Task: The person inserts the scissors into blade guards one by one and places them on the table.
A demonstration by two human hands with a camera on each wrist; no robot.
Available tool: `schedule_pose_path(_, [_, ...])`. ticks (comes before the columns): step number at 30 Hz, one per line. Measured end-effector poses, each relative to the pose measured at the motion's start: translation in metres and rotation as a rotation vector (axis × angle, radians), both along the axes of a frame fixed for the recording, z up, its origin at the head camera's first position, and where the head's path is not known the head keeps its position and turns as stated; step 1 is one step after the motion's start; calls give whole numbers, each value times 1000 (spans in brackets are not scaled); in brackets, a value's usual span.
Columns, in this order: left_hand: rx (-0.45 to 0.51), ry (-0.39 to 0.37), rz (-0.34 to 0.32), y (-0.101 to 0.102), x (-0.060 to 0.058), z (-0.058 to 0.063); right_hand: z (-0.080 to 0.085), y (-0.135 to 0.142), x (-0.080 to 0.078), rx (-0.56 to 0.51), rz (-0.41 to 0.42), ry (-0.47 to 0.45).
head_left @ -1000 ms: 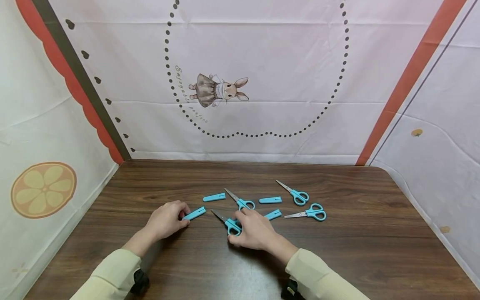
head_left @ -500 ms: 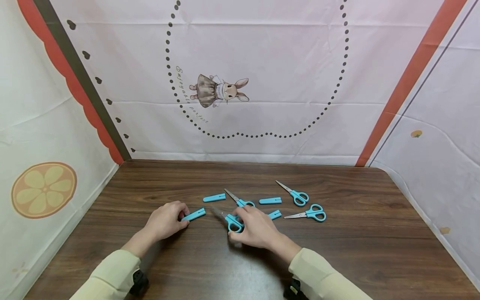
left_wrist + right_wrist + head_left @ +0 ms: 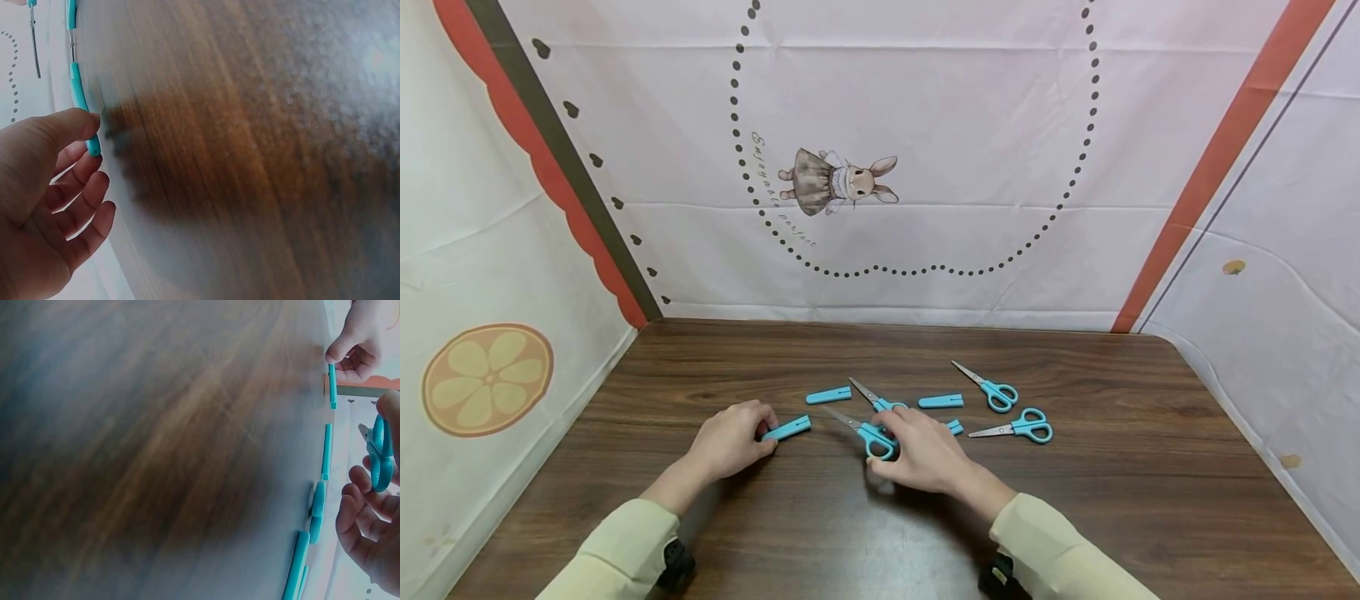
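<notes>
My left hand [image 3: 730,442] pinches one end of a light-blue scissors cap [image 3: 790,428] between thumb and forefinger, its slotted end facing right. In the left wrist view the cap [image 3: 79,94] sticks out past the thumb, and the other fingers [image 3: 94,228] are loosely bent. My right hand [image 3: 921,454] holds blue-handled scissors [image 3: 868,433] by the handles, blades closed and pointing left toward the cap. The right wrist view shows these scissors [image 3: 379,453] raised off the table.
Beyond the right hand lie more scissors [image 3: 868,394], two further scissors [image 3: 997,394] [image 3: 1030,427] to the right, and loose caps [image 3: 828,395] [image 3: 940,401] [image 3: 955,427], the last partly hidden by the hand. All lie on a brown wooden table [image 3: 1120,500] backed by printed cloth [image 3: 970,125].
My right hand has lifted the scissors off the table and moved them slightly right and away from me. The left hand with the cap has barely moved.
</notes>
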State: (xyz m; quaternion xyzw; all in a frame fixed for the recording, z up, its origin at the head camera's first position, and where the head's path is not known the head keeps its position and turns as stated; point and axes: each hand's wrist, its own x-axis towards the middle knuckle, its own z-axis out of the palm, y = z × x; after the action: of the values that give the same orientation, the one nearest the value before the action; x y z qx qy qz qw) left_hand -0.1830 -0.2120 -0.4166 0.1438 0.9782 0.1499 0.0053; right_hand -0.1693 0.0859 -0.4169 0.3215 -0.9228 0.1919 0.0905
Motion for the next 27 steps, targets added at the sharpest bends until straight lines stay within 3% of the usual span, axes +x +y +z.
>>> schedule_pose_path(16, [-3,28,-12,-1,-1,7,6,11,-3,4,17,114])
schedule_pose_path(27, [14,21,-8,-1,2,8,9,23,-3,18,42,79])
